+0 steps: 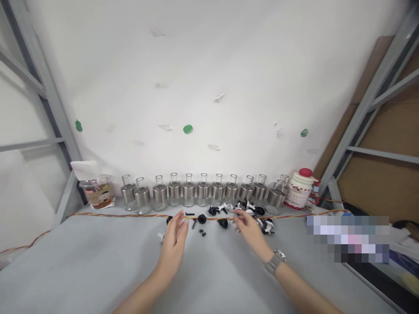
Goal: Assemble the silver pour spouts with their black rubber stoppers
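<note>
My left hand [174,235] is over the grey tabletop with fingers stretched and the thumb slightly apart, holding nothing visible. Just behind it a black round part [169,220] is partly hidden, and a small white part [160,237] lies to its left. Slightly blurred, my right hand [250,231] reaches toward a pile of black and white stopper-like parts [250,208]; its thumb and index finger look apart. Between the hands lie a black round cap [202,219], another black cap [223,223], thin black L-shaped pieces [190,213] and small black bits [201,231].
Several glass bottles with metal sleeves [189,190] stand in a row against the white wall. A twisted red-yellow wire [131,215] crosses the tabletop [108,257]. A plastic cup [98,194] stands left, a red-lidded jar [297,192] right. Grey metal posts [49,83] flank the table.
</note>
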Demonstrator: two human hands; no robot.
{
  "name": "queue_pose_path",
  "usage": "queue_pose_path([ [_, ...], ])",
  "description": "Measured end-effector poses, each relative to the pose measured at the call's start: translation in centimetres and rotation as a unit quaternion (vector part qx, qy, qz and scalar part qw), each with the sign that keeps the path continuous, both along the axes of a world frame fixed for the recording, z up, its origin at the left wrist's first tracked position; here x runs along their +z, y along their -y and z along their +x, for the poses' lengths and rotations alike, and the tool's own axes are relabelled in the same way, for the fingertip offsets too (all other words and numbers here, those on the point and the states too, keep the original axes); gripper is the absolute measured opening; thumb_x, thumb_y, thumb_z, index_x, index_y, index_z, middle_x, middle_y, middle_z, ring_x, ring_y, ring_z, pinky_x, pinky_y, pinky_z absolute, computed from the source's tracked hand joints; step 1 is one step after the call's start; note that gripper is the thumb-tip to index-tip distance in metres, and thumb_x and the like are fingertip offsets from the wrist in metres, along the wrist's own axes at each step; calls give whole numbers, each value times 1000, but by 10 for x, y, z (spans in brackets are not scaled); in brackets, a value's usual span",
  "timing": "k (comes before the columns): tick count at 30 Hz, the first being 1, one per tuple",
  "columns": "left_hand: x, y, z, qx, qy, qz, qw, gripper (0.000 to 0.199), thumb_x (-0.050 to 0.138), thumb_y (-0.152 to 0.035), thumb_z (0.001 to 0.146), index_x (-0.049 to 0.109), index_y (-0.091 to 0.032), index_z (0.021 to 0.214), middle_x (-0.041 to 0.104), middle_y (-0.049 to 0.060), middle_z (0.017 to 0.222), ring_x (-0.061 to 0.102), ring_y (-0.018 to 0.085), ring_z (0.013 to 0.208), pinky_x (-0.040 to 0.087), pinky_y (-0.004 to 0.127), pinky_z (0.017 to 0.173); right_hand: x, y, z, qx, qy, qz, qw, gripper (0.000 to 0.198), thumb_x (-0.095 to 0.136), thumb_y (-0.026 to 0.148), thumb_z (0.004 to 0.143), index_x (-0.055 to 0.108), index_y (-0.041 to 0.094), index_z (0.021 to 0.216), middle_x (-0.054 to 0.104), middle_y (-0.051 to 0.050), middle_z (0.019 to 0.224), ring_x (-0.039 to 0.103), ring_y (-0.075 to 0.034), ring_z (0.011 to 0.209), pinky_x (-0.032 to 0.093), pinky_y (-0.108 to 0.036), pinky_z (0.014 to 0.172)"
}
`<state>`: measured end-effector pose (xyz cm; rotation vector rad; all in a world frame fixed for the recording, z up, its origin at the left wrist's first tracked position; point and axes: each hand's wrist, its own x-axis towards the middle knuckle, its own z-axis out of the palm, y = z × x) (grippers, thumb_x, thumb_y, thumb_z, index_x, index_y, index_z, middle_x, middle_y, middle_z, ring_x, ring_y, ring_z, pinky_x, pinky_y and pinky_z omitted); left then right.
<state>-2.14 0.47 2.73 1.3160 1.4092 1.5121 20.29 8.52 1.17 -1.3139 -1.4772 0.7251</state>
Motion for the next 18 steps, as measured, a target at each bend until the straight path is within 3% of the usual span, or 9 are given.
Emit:
queue_pose_path([
  [3,-1,-3,-2,10,-50,5,999,39,34,-38,86,33,-25,122,38,7,131,36,19,119,35,36,96,-3,6,-19,24,86,25,996,31,55,24,67,58,19,97,54,-5,91,55,-17,72,41,-32,77],
  [5,1,-5,-6,29,-171,29,984,38,34,-35,86,34,-23,121,36,9,131,37,21,118,35,38,94,-3,9,-26,36,137,27,990,27,55,21,67,60,19,93,53,-6,91,53,-19,78,38,-33,80],
  [7,4,-5,-11,74,-351,45,932,35,39,-29,84,39,-19,117,35,12,129,38,25,116,36,41,91,-2,12,-30,43,179,24,983,21,53,18,67,60,18,87,52,-7,87,51,-22,81,37,-34,80],
  [9,8,-5,-17,136,-512,21,848,33,44,-24,80,46,-15,112,39,15,122,42,30,109,38,44,85,-1,16,-31,50,211,19,976,20,50,12,66,59,18,83,50,-7,86,50,-22,81,37,-34,78],
  [11,10,-4,-25,178,-602,-36,778,29,45,-22,78,50,-12,105,46,17,109,48,32,98,41,43,76,-1,22,-31,65,236,11,970,24,47,4,62,57,18,79,50,-6,84,51,-21,78,38,-32,74],
  [12,10,-3,-27,180,-623,-66,758,27,45,-21,78,52,-11,102,49,17,101,50,31,92,43,42,71,-1,26,-31,74,245,6,967,27,46,1,59,56,18,78,51,-5,82,51,-20,77,38,-31,73],
  [14,7,-4,-31,160,-636,-109,747,22,42,-19,79,55,-9,94,51,15,89,53,29,83,44,37,63,-2,32,-30,89,257,0,962,31,45,-1,57,55,18,78,51,-4,82,51,-19,76,39,-29,71],
  [18,-1,-4,-28,112,-624,-118,764,26,38,-3,75,57,-10,91,53,13,86,54,23,75,43,30,61,-5,35,-28,97,248,3,964,26,44,3,62,56,16,80,50,-6,85,52,-18,79,39,-29,77],
])
